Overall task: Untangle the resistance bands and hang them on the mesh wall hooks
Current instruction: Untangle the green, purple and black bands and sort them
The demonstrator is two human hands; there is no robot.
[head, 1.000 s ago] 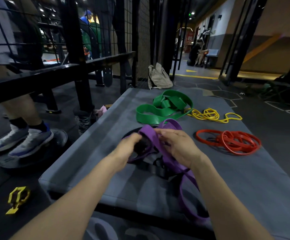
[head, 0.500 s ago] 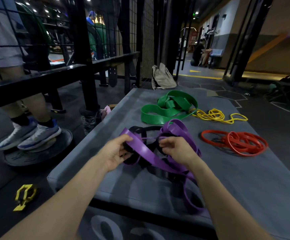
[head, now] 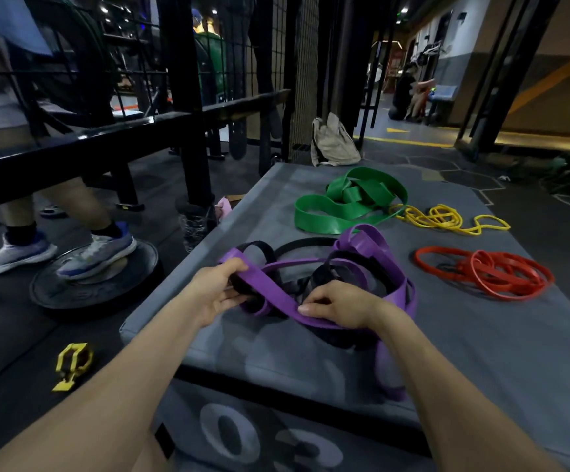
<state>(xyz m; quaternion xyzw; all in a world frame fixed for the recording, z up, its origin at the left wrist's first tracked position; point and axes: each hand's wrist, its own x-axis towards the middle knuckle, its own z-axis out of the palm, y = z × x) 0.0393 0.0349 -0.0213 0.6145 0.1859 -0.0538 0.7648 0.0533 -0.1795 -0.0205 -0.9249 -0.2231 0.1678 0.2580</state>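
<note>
Left hand [head: 216, 290] and right hand [head: 340, 304], now farther apart at frame centre, each pinch the purple band [head: 270, 294], drawing it taut off the black band [head: 341, 275].

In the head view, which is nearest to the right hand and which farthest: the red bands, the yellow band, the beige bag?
From the right hand:
1. Red bands, on the pad to its right.
2. Yellow band, farther back on the pad, beside the green band.
3. Beige bag, on the floor beyond the pad's far end.
</note>
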